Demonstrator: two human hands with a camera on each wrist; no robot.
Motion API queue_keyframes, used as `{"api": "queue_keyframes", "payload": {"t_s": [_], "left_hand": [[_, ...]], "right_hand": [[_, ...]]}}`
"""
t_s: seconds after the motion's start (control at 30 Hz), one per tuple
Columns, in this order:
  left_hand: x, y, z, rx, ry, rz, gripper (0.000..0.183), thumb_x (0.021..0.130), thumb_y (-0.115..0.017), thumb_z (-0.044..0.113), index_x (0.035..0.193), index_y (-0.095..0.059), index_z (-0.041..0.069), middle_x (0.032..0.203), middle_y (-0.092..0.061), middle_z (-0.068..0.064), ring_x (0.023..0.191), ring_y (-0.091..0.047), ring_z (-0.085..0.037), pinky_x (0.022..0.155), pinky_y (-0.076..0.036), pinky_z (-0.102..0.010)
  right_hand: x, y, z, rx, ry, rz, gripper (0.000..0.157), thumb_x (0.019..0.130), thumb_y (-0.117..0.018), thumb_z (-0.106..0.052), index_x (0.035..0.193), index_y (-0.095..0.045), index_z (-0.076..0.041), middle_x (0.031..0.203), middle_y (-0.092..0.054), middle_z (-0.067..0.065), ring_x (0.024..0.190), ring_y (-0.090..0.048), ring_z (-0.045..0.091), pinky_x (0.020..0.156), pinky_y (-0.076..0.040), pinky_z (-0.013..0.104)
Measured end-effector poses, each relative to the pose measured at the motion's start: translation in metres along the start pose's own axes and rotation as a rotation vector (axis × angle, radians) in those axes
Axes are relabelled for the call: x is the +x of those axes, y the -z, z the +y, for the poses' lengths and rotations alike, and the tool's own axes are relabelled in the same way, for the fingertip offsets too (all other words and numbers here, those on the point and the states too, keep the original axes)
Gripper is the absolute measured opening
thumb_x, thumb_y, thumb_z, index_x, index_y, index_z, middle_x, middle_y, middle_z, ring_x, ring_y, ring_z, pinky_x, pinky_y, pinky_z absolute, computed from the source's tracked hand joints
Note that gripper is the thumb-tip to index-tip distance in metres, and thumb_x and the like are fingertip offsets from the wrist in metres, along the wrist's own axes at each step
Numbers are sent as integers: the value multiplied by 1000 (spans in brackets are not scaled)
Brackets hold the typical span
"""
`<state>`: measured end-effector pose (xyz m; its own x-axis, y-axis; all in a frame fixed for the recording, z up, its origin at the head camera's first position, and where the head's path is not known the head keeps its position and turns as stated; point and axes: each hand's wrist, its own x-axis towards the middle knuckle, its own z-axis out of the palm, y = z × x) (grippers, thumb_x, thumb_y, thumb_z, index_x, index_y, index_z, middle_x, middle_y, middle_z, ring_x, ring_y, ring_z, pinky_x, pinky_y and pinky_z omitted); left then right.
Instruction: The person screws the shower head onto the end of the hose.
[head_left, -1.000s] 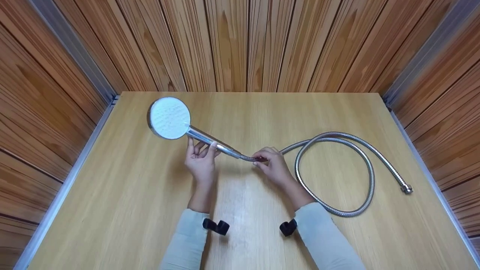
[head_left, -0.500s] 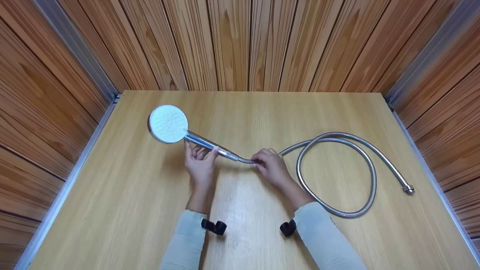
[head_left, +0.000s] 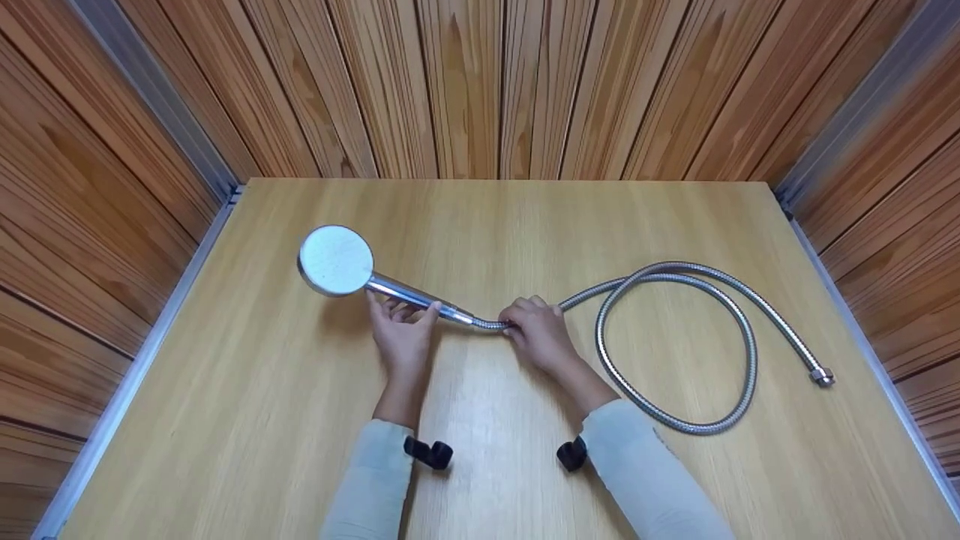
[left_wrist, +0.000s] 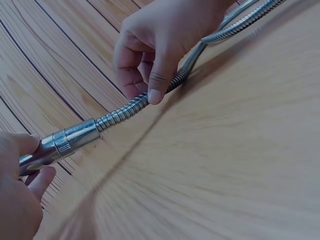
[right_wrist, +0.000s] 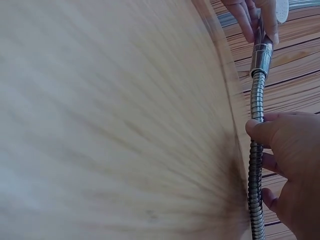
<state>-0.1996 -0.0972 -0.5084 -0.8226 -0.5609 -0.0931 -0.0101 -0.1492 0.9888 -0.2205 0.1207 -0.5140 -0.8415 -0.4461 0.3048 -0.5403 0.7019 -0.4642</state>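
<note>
A chrome shower head [head_left: 336,260] with a round white face is held up at a slant by its handle. My left hand [head_left: 403,337] grips that handle, thumb on the near side and fingers behind. From the handle's lower end runs a ribbed metal shower hose [head_left: 491,325], joined at a chrome collar [left_wrist: 75,137]. My right hand [head_left: 541,335] pinches the hose a short way from this collar, between thumb and fingers, as the left wrist view shows. In the right wrist view the hose [right_wrist: 257,102] passes along the thumb and fingertips.
The rest of the hose lies looped on the right of the wooden table [head_left: 247,420], its loose end carrying a metal nut [head_left: 822,376]. Wood-plank walls [head_left: 465,90] stand at the back and both sides, with metal strips along the side edges.
The shower head has come down nearer the table and toward me, the left hand still on its handle. My right hand keeps its pinch on the hose and has shifted slightly left.
</note>
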Motion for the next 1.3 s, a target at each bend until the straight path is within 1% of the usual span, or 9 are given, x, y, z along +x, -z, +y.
{"api": "queue_keyframes", "payload": {"t_s": [0.13,0.37,0.63,0.83,0.97,1.07,1.17,1.23,1.3], "left_hand": [[0,2,-5,53,23,-9,123,70,-87,3,158,-2,20,121,-49,-10,100,-60,-23,81,-57,-30],[0,3,-10,160,30,4,122,71,-88,12,157,-2,24,118,-51,-6,100,-58,-21,83,-55,-31],[0,3,-14,194,49,14,122,70,-88,8,157,-3,25,119,-50,-7,101,-59,-22,84,-56,-31],[-2,3,-16,269,44,46,126,67,-90,8,157,-3,19,114,-50,-11,95,-60,-25,79,-56,-34],[-3,2,-15,308,72,53,127,68,-90,12,157,1,14,108,-58,-11,91,-62,-24,75,-54,-33],[-3,1,-15,346,77,58,126,69,-90,15,157,-1,11,103,-62,-12,88,-64,-24,74,-54,-35],[-3,1,-15,436,45,76,122,67,-91,19,156,-8,4,108,-58,-14,93,-61,-24,81,-53,-36],[-2,2,-16,501,8,89,118,65,-92,20,154,-17,-1,109,-53,-16,95,-57,-26,86,-50,-38],[-1,3,-17,555,-29,95,109,64,-93,20,150,-30,-2,111,-49,-17,98,-53,-28,88,-47,-39]], "right_hand": [[1,-1,-2,-33,1,-27,12,84,-74,-9,95,-72,-13,95,-67,-2,91,-56,22,79,-40,45],[2,-2,-4,-90,1,-60,12,84,-75,-8,94,-72,-15,94,-65,-3,90,-54,22,80,-39,46],[5,1,-8,-125,-29,-112,12,85,-73,-9,94,-73,-17,93,-64,-4,89,-53,20,78,-38,45],[6,0,-10,-149,-35,-140,13,85,-73,-7,96,-73,-15,92,-64,-2,89,-53,22,74,-38,44],[6,0,-10,-154,-43,-143,14,85,-73,-6,97,-73,-14,91,-63,-1,88,-52,23,73,-37,43],[7,0,-11,-151,-58,-156,14,86,-72,-6,97,-73,-14,91,-63,-1,87,-51,22,74,-37,43],[7,0,-11,-148,-60,-161,14,86,-71,-6,98,-73,-14,92,-63,0,88,-52,23,75,-37,44],[7,1,-11,-142,-56,-154,15,86,-72,-6,98,-73,-14,92,-63,0,88,-52,23,75,-37,44],[7,1,-10,-143,-50,-142,15,85,-72,-7,98,-72,-14,92,-63,0,88,-52,24,75,-38,45]]}}
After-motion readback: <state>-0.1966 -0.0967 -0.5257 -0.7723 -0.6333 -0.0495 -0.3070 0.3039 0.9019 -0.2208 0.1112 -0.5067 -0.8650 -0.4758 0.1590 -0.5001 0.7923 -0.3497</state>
